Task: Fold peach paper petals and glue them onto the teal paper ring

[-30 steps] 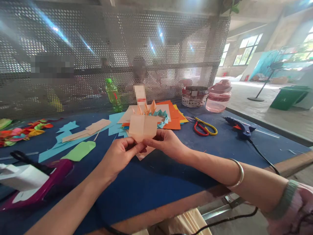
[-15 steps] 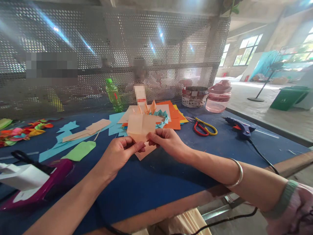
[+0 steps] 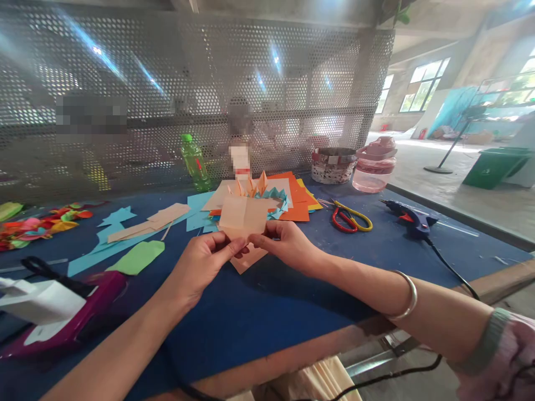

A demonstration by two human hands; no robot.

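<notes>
Thin, matte peach paper (image 3: 234,217), squarish with a vertical crease, is at the frame's centre, lower edge pinched between fingers of left hand (image 3: 200,260) and right hand (image 3: 290,246), above the blue bench (image 3: 267,323).

The right forearm (image 3: 359,274) wears a slim, smooth bangle (image 3: 414,295) of silvery metal, rounded and shiny along its band, and further up comes a loose, wrinkled pink sleeve (image 3: 512,345) with dark squiggly lines low down, finished by a wide grey-green cuff (image 3: 481,341). The left forearm (image 3: 137,328) is bare as far as the view reaches, and both the left hand (image 3: 204,262) and the right hand (image 3: 288,245) are bare too. Below, pale cream cloth (image 3: 317,381) in soft folds looks like clothing over the lap, its cut hidden
</notes>
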